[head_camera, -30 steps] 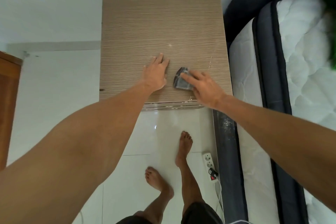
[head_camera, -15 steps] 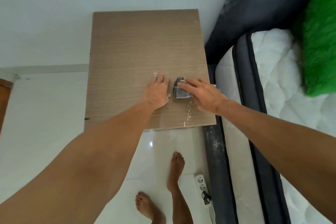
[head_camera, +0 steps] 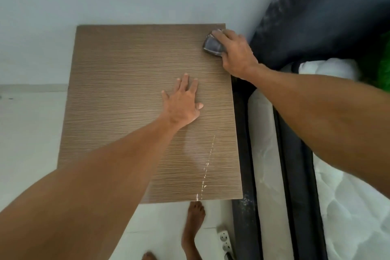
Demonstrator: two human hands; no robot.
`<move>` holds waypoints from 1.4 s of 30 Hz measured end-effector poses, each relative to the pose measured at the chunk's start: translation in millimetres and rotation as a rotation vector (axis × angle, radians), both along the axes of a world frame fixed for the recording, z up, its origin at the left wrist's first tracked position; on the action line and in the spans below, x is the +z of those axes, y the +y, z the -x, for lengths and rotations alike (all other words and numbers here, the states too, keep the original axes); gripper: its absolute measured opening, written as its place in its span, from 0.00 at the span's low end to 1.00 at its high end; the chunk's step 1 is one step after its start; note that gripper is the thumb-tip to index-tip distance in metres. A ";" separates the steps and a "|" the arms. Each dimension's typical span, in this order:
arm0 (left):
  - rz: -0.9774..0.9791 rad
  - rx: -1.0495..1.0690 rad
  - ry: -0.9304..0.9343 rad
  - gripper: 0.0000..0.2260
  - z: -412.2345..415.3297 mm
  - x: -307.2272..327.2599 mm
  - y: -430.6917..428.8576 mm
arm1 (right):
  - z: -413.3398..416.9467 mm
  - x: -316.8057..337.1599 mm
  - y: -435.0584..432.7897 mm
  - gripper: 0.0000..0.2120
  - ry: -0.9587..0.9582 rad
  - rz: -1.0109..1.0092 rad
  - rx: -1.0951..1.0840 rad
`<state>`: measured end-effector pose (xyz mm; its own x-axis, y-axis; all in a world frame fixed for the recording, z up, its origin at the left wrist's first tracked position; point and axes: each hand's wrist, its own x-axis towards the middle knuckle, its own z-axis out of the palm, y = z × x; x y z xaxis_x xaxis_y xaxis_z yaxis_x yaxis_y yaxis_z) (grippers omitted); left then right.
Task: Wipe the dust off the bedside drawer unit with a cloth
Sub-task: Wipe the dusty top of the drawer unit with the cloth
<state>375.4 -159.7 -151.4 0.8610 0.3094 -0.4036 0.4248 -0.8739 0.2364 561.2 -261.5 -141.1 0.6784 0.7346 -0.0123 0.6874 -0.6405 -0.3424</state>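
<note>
The bedside drawer unit (head_camera: 126, 95) shows its brown wood-grain top from above, set against the wall. My right hand (head_camera: 236, 53) presses a small folded grey cloth (head_camera: 212, 45) onto the top's far right corner. My left hand (head_camera: 182, 101) lies flat on the middle of the top, palm down, fingers spread, holding nothing. A thin line of pale specks (head_camera: 205, 167) runs across the near right part of the top, with a faint hazy smear beside it.
A white mattress (head_camera: 348, 207) with dark edging and a dark headboard (head_camera: 316, 17) stand close on the right. A white power strip (head_camera: 224, 240) lies on the pale tiled floor beside my bare feet (head_camera: 195, 215). A green pillow (head_camera: 385, 74) peeks in at the right edge.
My right hand has slid the cloth from the middle front of the top to the far right corner. My left hand stayed flat near the middle. The view tilted further up.
</note>
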 end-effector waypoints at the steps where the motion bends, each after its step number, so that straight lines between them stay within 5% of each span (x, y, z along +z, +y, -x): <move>1: 0.003 0.001 0.005 0.34 -2.6 0.2 1.1 | -9.1 -2.3 8.5 0.29 0.014 0.001 -0.028; 6: 0.012 -0.001 0.017 0.34 -7.2 0.5 2.4 | -30.5 -22.5 33.1 0.27 0.097 0.059 -0.149; 11: 0.037 0.005 0.047 0.35 -11.5 3.2 4.9 | -8.3 -33.1 15.0 0.27 0.052 0.046 -0.042; 25: 0.053 -0.040 0.031 0.36 1.5 12.6 2.4 | 153.0 -30.1 -83.5 0.27 0.027 0.147 0.068; 38: 0.041 -0.150 0.071 0.34 82.1 13.4 -18.8 | 299.7 -19.6 -166.6 0.48 0.025 0.157 0.216; 42: 0.051 -0.178 0.078 0.34 113.7 14.8 -29.0 | 324.9 -20.1 -175.3 0.47 0.031 0.146 0.301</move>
<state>261.7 -188.7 -136.6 0.8659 0.1331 -0.4821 0.2838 -0.9245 0.2544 236.3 -436.8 -161.1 0.4291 0.8908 -0.1495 0.8438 -0.4544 -0.2855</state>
